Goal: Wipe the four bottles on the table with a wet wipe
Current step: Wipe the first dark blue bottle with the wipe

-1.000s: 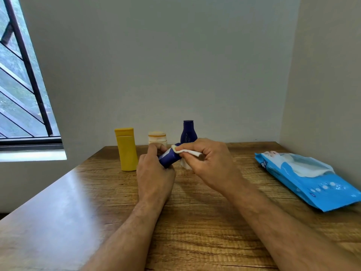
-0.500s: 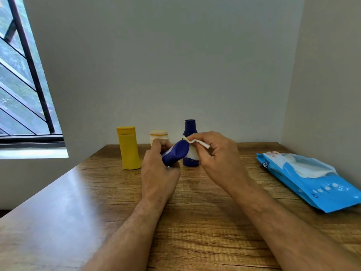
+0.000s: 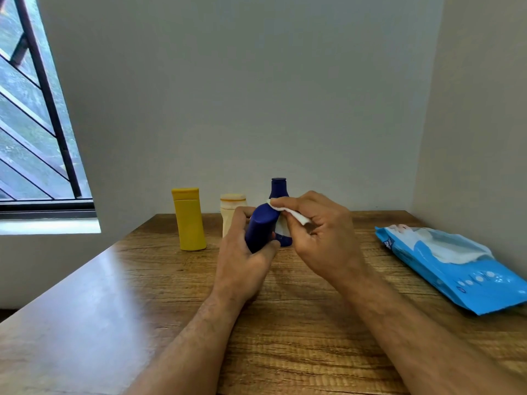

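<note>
Above the wooden table [image 3: 285, 352], the left hand [image 3: 242, 266] grips a dark blue bottle [image 3: 262, 228], fingers and thumb curled round its lower body, its flat base turned toward the camera. The right hand [image 3: 322, 238] pinches a folded white wet wipe [image 3: 288, 213] between thumb and fingers and holds it against the bottle's upper right side. To the right lies an opened blue wet-wipe pack [image 3: 456, 269]. Behind the hands stand 3 bottles: a yellow bottle [image 3: 188, 219], a cream bottle [image 3: 231, 209] and a second dark blue bottle [image 3: 279, 188], partly hidden.
</note>
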{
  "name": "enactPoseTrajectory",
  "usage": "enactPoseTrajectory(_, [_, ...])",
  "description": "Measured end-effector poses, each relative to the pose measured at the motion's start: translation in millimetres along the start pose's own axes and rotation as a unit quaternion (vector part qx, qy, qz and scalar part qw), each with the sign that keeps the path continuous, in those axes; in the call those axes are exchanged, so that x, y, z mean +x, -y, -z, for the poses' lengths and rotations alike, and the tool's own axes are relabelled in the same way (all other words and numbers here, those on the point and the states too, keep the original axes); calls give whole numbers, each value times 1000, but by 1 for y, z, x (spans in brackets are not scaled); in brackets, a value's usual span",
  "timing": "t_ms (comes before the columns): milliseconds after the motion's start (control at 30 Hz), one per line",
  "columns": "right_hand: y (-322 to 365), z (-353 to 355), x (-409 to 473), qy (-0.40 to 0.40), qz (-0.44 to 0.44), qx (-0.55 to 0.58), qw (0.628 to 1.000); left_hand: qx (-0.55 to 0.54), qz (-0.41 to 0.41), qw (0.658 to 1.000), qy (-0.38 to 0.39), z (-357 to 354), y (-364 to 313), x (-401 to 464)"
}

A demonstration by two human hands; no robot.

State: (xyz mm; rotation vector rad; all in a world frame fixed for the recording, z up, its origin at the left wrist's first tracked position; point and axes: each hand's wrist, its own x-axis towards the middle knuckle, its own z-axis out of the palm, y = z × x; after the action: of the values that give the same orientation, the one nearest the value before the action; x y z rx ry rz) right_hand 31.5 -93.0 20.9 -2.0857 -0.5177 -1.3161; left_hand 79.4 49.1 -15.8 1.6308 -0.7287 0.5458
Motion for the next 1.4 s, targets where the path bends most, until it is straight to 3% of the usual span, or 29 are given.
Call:
enactPoseTrajectory(167, [0,1,2,11,-16,50,999,-139,-22,990,27,1,0,-1])
enactPoseTrajectory(367, [1,0,3,52,-115,153,980,-247,67,967,16,-5,-3,1])
enactPoseTrajectory(533, [-1,-3,0,121,-94,120,981,-283,130,950,-17,1,-8,7])
enactPoseTrajectory(733, [-5,0,4,58,-131,109,984,-306,169,936,-34,4,-9,9])
enactPoseTrajectory(1067, [-15,0,4,90,-185,26,978,-400,233,886,-25,9,-3,6])
enactPoseTrajectory(1233, [-17,-2,4,85,-231,51,968,-299,200,931,56,2,-7,3])
enactPoseTrajectory(1400, [-16,-2,4,89,-243,76,963,-182,168,968,48,-3,-6,3])
